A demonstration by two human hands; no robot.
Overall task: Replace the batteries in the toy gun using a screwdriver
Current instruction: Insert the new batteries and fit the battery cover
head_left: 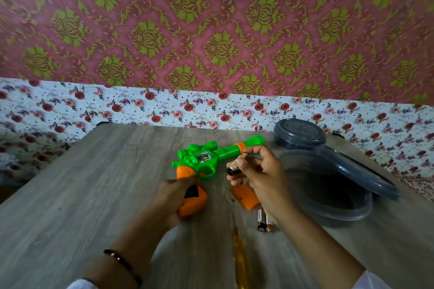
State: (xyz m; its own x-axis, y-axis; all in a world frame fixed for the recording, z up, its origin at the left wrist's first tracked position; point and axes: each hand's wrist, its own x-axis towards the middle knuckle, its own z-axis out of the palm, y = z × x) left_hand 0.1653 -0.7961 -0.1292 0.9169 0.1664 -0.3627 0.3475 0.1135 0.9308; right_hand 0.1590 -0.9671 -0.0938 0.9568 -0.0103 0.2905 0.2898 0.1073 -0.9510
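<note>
Green and orange, the toy gun [211, 159] lay on the table [94, 183], its grip gripped by the left hand [173, 191] with the battery bay exposed. The right hand [260, 173] pinched a battery [236, 165] just beside the gun, clear of the bay. Judged step: battery exchange. Next move: align polarity and seat the cell. The cover [244, 198], two batteries [265, 220] and screwdriver [239, 256] lay nearby

Green-orange toy gun [211, 159] held; battery [234, 166] pinched.
</note>
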